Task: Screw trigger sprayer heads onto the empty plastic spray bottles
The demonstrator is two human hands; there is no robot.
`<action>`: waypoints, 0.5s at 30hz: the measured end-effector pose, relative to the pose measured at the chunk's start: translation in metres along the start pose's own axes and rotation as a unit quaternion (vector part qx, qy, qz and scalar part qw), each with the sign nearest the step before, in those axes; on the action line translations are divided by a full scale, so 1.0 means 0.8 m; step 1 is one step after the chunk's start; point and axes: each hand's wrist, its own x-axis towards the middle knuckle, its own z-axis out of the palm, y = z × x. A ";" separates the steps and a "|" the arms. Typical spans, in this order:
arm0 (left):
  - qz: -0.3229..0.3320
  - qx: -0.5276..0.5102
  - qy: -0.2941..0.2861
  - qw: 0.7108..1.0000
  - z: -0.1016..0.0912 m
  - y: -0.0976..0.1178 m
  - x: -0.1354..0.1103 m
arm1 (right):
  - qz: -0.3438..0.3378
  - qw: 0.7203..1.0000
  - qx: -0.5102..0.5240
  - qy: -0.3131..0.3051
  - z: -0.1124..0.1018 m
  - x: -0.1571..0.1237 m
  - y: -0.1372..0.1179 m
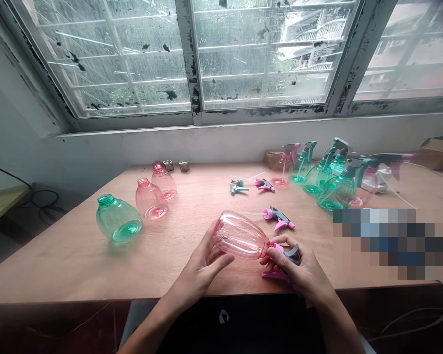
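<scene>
My left hand wraps its fingers round a clear pink bottle that lies on its side above the wooden table, its base pointing up and left. At the bottle's neck my right hand is closed on a pink and grey trigger sprayer head, which sits on the neck. Both hands are near the table's front edge.
A loose pink sprayer head lies just behind the hands; two more lie farther back. On the left stand a green bottle and two pink bottles without heads. Several assembled spray bottles stand at the back right.
</scene>
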 end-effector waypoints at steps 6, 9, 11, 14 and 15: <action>-0.004 0.023 -0.011 1.000 0.005 0.008 -0.004 | -0.007 1.000 0.001 0.006 0.001 -0.001 -0.001; 0.009 0.070 0.013 0.997 0.005 0.014 -0.003 | -0.008 1.000 0.006 0.005 0.001 -0.001 -0.001; 0.014 0.091 0.022 0.995 0.006 0.017 -0.003 | -0.010 1.000 0.004 0.007 0.001 -0.001 -0.001; 0.013 0.102 0.026 0.994 0.007 0.019 -0.002 | -0.013 1.000 -0.001 0.011 0.002 -0.002 -0.001; 0.011 0.103 0.028 0.994 0.008 0.019 -0.002 | -0.013 1.000 -0.002 0.012 0.002 -0.002 -0.001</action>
